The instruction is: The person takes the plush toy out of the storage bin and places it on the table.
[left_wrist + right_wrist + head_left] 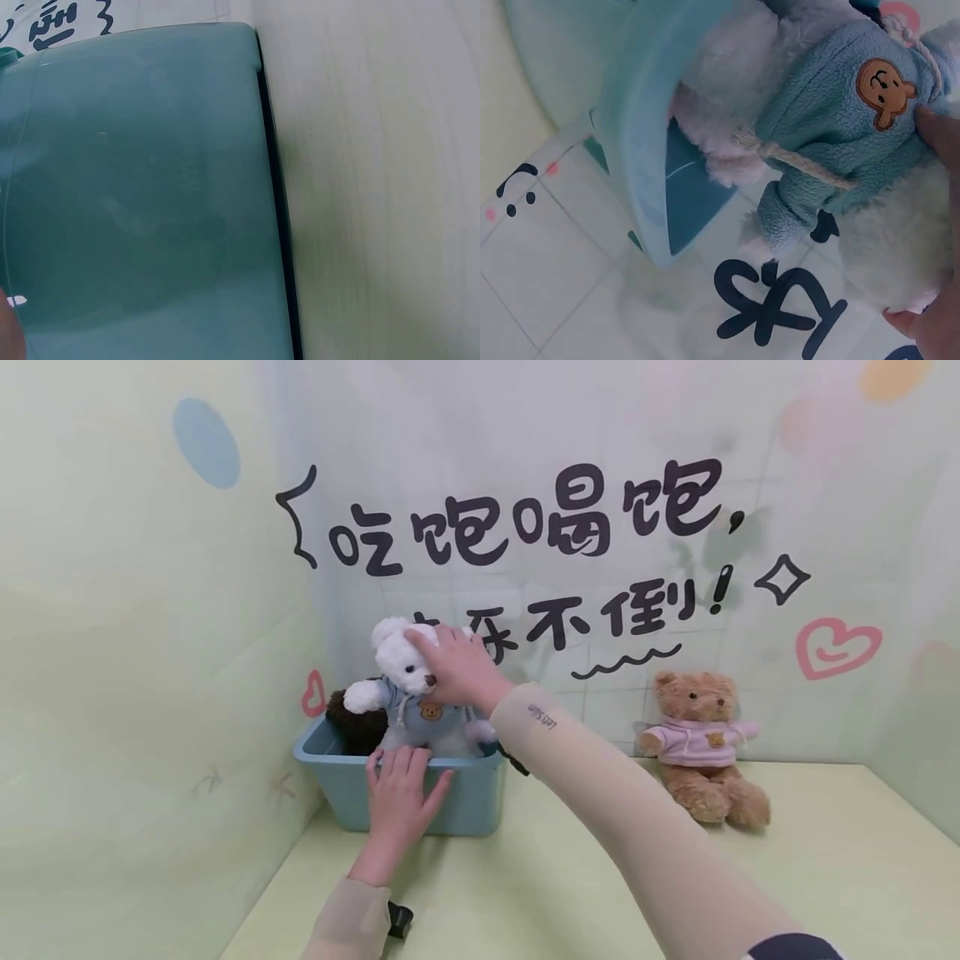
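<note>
A white teddy bear [401,660] in a blue hoodie leans upright at the blue plastic bin [345,789], its lower body inside the opening. My right hand [461,668] grips the bear by its head; in the right wrist view its thumb and a finger press into the white plush [892,240]. Over the bin's front rim hook the fingers of my left hand [401,793], with the thumb spread against the outer wall. The left wrist view is mostly the bin's wall [142,187]. Behind the white bear, a dark brown plush [356,718] lies in the bin.
A brown teddy bear [705,747] in a pink hoodie sits on the pale table [570,860] against the back wall, right of the bin. The bin stands close to the left wall [150,652]. Large dark lettering covers the back wall.
</note>
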A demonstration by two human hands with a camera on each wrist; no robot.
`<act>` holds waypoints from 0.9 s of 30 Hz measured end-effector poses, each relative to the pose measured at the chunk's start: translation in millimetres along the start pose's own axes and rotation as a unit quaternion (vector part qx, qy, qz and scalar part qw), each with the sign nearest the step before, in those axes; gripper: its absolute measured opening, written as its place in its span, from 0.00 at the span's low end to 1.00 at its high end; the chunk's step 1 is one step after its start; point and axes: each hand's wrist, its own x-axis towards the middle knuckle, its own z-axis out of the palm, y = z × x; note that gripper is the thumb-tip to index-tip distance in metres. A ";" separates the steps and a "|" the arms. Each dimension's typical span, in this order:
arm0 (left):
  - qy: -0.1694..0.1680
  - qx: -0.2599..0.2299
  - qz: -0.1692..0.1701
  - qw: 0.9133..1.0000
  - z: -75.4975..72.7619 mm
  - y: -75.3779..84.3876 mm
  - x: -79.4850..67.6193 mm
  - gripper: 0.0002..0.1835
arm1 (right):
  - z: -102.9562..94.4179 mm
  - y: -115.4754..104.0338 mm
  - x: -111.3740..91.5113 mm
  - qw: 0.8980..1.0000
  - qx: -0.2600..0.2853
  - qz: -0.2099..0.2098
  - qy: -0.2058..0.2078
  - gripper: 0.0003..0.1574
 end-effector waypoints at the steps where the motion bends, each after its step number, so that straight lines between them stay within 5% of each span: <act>1: -0.001 0.000 0.001 1.000 0.0 0.6 1.3 0.28 | -2.9 3.0 1.1 1.000 0.001 -0.001 0.004 0.58; 13: -0.028 -0.011 -0.008 1.000 3.8 5.9 9.5 0.29 | -51.4 30.8 8.6 0.998 -0.031 -0.036 0.037 0.51; 27: -0.035 -0.010 -0.019 0.999 -1.5 -1.7 2.7 0.30 | -107.5 49.5 8.9 0.998 -0.057 -0.007 0.039 0.58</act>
